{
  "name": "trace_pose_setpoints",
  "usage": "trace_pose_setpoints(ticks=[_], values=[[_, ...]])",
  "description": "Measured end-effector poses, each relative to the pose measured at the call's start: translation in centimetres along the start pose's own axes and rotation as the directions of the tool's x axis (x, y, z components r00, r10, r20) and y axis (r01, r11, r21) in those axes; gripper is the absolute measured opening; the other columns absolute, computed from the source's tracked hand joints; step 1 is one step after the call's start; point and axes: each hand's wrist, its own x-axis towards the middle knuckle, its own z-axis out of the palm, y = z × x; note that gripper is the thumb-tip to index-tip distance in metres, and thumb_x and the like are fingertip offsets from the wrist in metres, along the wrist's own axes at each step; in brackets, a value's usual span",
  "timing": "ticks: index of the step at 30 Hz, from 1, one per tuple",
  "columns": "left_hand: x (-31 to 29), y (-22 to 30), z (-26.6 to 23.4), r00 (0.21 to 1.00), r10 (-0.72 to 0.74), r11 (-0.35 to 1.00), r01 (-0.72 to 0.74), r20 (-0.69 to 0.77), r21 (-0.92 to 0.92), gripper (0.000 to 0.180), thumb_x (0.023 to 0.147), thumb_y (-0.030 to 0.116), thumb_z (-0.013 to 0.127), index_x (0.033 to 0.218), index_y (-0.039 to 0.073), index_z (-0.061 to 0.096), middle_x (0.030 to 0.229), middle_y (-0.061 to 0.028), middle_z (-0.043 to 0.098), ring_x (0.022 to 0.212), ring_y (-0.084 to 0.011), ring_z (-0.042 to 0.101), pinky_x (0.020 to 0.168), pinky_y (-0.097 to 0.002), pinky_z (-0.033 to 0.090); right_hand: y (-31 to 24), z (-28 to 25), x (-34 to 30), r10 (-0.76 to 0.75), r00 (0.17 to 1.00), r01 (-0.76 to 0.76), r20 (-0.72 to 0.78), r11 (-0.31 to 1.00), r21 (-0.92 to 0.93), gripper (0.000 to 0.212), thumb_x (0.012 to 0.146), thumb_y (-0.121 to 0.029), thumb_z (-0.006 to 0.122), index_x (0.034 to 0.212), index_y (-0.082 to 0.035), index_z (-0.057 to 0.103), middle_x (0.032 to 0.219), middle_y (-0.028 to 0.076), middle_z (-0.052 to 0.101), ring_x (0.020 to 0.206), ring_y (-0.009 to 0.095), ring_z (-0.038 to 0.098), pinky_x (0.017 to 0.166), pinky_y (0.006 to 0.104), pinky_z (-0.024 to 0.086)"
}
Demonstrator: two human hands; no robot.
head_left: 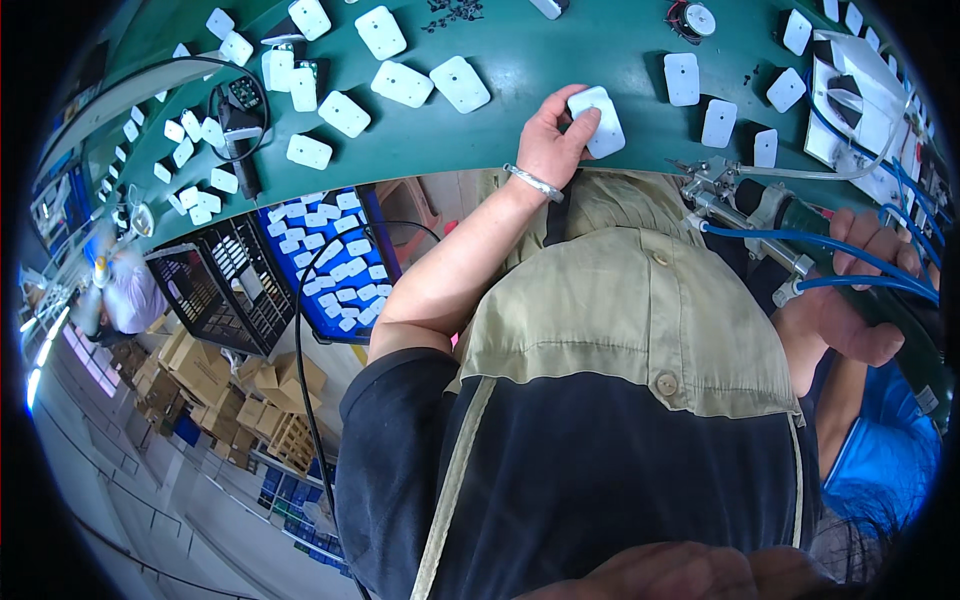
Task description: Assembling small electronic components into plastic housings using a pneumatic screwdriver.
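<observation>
In my left hand (552, 138) is a white, flat, rounded rectangular plastic casing (604, 130), held over the table's near edge. The thumb lies on its face and the fingers are behind it. A second white edge shows at its top, so it may be two parts together. My right hand (848, 322) is at the green table edge on the right, partly covered by blue air hoses (850, 238). Its fingers are mostly hidden. Curled fingers (872, 238) show above the hoses; whose they are I cannot tell. Nearest my left hand lies another white casing (460, 84).
White casings (403, 83) are scattered over the green table (560, 45). A metal clamp fixture (712, 185) sits at the right edge. At left are a black handheld device (238, 120), a black crate (220, 285) and a blue tray (335, 262) of white pieces. A person in blue (885, 440) is close on the right.
</observation>
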Motion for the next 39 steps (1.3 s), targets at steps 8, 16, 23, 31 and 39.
trace_pose_setpoints(ticks=[8,16,23,31,39], values=[[0.2,0.3,-0.3,0.998,0.014,0.977,0.0,-0.062,0.215,0.036,0.078,0.017,0.056,0.112,0.006,0.048,0.08,-0.0018,0.053,0.06,-0.0079,0.05,0.049,-0.0217,0.043,-0.7,2.2,0.0,0.063,0.989,-0.1,-0.13,0.947,-0.306,0.027,0.073,-0.028,0.061,0.081,-0.007,0.046,0.066,0.004,0.048,0.06,0.017,0.044,0.06,0.0334,0.038],[-0.1,1.9,0.0,0.998,-0.057,0.996,0.058,-0.02,0.064,0.039,0.083,0.013,0.05,0.119,0.005,0.039,0.097,-0.0047,0.052,0.077,-0.0146,0.056,0.06,-0.0277,0.05,-1.2,2.1,0.9,0.144,0.981,-0.156,-0.127,0.984,-0.085,0.009,0.077,-0.011,0.056,0.073,-0.005,0.05,0.072,0.001,0.052,0.069,0.012,0.051,0.065,0.0243,0.042],[0.5,2.9,0.7,0.999,-0.012,0.998,0.01,0.044,0.058,0.037,0.084,0.014,0.049,0.118,0.007,0.038,0.097,-0.0067,0.053,0.077,-0.0162,0.057,0.056,-0.0287,0.052,0.6,1.7,0.4,0.109,0.983,-0.101,-0.145,0.993,0.064,0.023,0.066,-0.01,0.071,0.075,-0.006,0.051,0.07,0.0,0.052,0.065,0.008,0.05,0.059,0.0234,0.042],[0.6,3.4,1.5,0.998,-0.025,0.996,0.02,0.054,0.088,0.036,0.084,0.015,0.049,0.117,0.007,0.038,0.099,-0.0075,0.053,0.078,-0.0169,0.057,0.056,-0.0282,0.052,1.0,1.1,0.6,0.105,0.979,-0.113,-0.175,0.993,-0.039,0.029,0.062,-0.016,0.075,0.077,-0.006,0.052,0.07,0.0,0.054,0.064,0.008,0.051,0.058,0.0226,0.042],[0.6,3.3,1.2,1.0,-0.013,0.998,0.011,0.027,0.063,0.036,0.084,0.015,0.049,0.118,0.006,0.038,0.099,-0.0077,0.053,0.078,-0.0168,0.057,0.056,-0.028,0.052,0.0,1.9,1.1,0.092,0.979,-0.098,-0.179,0.995,-0.023,0.025,0.064,-0.009,0.073,0.077,-0.006,0.052,0.069,0.0,0.053,0.064,0.007,0.051,0.058,0.0221,0.042]])
